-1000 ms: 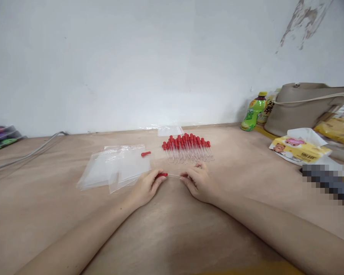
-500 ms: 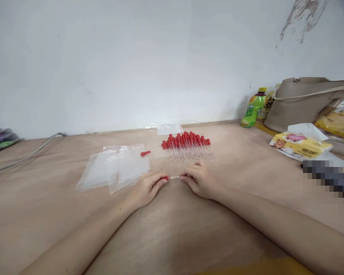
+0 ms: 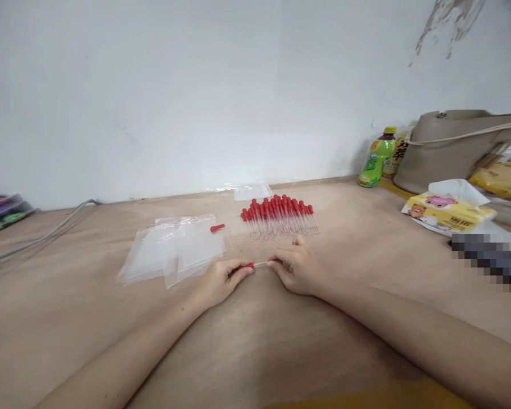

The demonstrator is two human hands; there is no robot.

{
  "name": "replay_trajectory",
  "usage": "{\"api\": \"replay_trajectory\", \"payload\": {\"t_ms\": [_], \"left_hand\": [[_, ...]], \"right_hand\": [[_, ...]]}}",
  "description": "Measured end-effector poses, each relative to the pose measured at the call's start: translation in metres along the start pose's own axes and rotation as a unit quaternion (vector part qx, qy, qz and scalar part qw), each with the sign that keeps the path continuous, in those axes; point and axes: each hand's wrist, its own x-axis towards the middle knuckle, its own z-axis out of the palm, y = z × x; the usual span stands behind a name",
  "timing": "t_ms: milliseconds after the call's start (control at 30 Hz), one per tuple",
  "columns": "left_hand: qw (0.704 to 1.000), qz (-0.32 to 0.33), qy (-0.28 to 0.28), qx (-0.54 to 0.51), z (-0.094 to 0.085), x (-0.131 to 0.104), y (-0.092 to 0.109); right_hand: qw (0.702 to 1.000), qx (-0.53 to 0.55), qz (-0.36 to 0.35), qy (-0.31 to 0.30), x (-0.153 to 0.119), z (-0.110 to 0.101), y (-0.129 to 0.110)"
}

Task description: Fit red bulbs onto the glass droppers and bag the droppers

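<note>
Between my hands a thin clear tube (image 3: 260,264) lies level, with a red rubber bulb (image 3: 250,265) at its left end. My left hand (image 3: 223,278) pinches the bulb. The tube's right part is in the closed fingers of my right hand (image 3: 296,267), which hide its end. Just beyond my hands is a pile of droppers (image 3: 281,216) with red bulbs pointing away and clear tubes towards me. A loose red bulb (image 3: 217,228) rests at the right edge of some clear plastic bags (image 3: 174,247).
A grey cable (image 3: 55,227) and colourful packs (image 3: 4,215) are at the left. Another clear bag (image 3: 252,193) lies by the wall. At the right are a green bottle (image 3: 377,159), a beige bag (image 3: 443,147), a yellow tissue pack (image 3: 449,213) and a blurred dark object (image 3: 489,261).
My left hand and the red bulb have shifted slightly to the right, nearer my right hand. Less of the tube shows between them. The view has moved a little.
</note>
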Motion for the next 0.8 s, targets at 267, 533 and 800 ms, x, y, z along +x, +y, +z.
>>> {"api": "replay_trajectory", "payload": {"t_ms": [267, 533, 800], "left_hand": [[0.997, 0.050, -0.013, 0.064, 0.000, 0.000, 0.003], [0.993, 0.102, -0.006, 0.062, 0.001, -0.003, 0.003], [0.982, 0.157, -0.003, 0.106, -0.002, 0.004, -0.004]], "right_hand": [[0.999, -0.003, -0.025, -0.027, 0.003, 0.003, 0.000], [0.991, 0.057, 0.062, -0.103, 0.010, 0.006, -0.009], [0.967, 0.167, 0.123, -0.151, 0.016, 0.004, -0.007]]}}
